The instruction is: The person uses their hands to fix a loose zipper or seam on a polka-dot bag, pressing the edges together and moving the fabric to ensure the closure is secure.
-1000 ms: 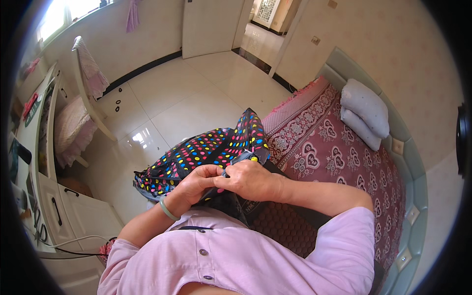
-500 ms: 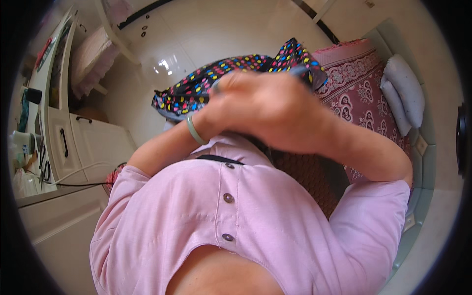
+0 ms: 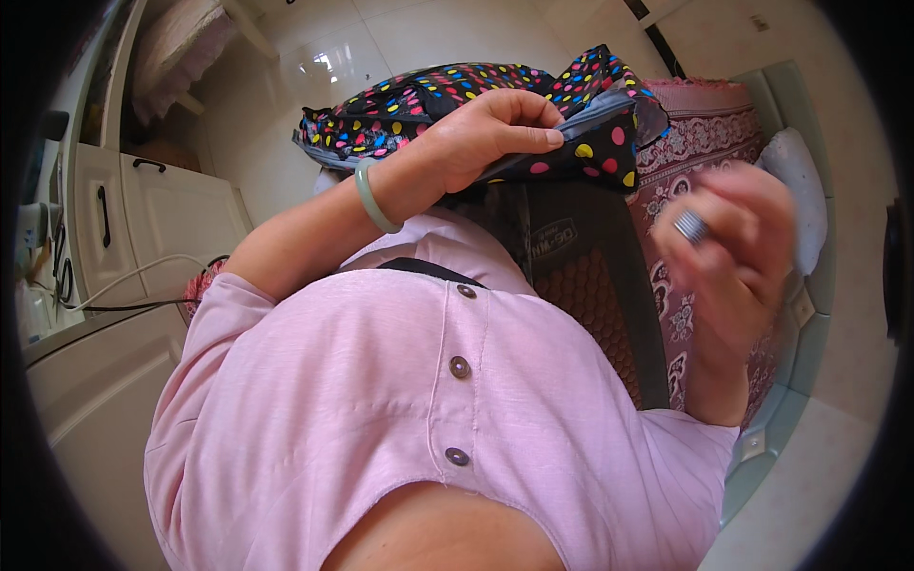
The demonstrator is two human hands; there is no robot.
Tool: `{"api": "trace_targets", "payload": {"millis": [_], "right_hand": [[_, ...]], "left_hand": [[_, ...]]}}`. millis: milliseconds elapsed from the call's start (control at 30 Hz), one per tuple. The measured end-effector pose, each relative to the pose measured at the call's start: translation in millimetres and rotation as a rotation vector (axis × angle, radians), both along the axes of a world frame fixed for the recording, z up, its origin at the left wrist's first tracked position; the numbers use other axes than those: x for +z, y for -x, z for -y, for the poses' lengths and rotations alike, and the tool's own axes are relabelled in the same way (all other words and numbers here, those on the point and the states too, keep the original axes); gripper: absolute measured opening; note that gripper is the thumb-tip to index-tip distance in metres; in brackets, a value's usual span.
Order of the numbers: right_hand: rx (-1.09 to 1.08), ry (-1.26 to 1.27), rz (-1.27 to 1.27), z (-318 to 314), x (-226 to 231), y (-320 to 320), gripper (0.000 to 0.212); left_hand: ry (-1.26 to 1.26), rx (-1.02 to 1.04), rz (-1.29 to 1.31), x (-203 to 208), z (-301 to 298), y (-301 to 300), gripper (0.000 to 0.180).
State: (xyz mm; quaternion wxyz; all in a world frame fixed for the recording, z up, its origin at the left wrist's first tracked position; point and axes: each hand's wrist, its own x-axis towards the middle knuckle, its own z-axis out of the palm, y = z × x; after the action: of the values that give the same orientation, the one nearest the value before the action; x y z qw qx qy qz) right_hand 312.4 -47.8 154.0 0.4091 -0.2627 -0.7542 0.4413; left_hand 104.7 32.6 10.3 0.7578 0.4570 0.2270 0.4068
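Note:
A black cloth with yellow, pink and blue dots spreads out before me, its border trimmed with a grey band. My left hand, a pale green bangle at its wrist, pinches that grey band between thumb and forefinger. Off to the right and apart from the cloth, my right hand is raised with its fingers curled in, somewhat smeared by motion. A ridged silver band circles one of its fingers. Whatever the right fingertips may hold is too small or blurred to make out.
Beneath the cloth lies a dark mat with a brown honeycomb patch. A patterned maroon cover and a white pillow are at right. White cabinets, with cables across their top, stand left. Glossy floor tiles stretch beyond.
My right hand has swung away to the right from in front of my left hand. The left hand's pinch on the grey band now shows, and the view has shifted slightly.

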Motion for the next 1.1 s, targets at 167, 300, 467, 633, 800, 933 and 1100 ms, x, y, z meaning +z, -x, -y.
{"api": "trace_targets", "payload": {"millis": [167, 300, 467, 633, 800, 933, 1100], "right_hand": [[-0.193, 0.007, 0.278, -33, -47, -7, 0.01], [-0.188, -0.209, 0.47, -50, -59, -7, 0.009], [-0.166, -0.329, 0.575, -55, -58, -5, 0.013], [-0.124, -0.393, 0.632, -60, -58, -8, 0.016], [-0.12, -0.432, 0.684, -61, -58, -8, 0.018], [-0.102, -0.472, 0.727, -61, -55, -5, 0.021], [-0.071, -0.601, 0.831, -62, -49, 1, 0.021]], "left_hand": [[-0.041, -0.036, -0.038, 4, 0, 1, 0.022], [-0.026, -0.025, -0.018, -2, 1, 1, 0.023], [0.009, -0.019, -0.016, 2, 3, 5, 0.025], [0.039, -0.092, 0.037, -1, -1, 7, 0.025], [0.055, -0.091, 0.048, -2, 0, 8, 0.023], [0.038, -0.11, 0.052, -4, 0, 9, 0.023], [0.03, -0.101, 0.051, -6, 2, 8, 0.023]]}}
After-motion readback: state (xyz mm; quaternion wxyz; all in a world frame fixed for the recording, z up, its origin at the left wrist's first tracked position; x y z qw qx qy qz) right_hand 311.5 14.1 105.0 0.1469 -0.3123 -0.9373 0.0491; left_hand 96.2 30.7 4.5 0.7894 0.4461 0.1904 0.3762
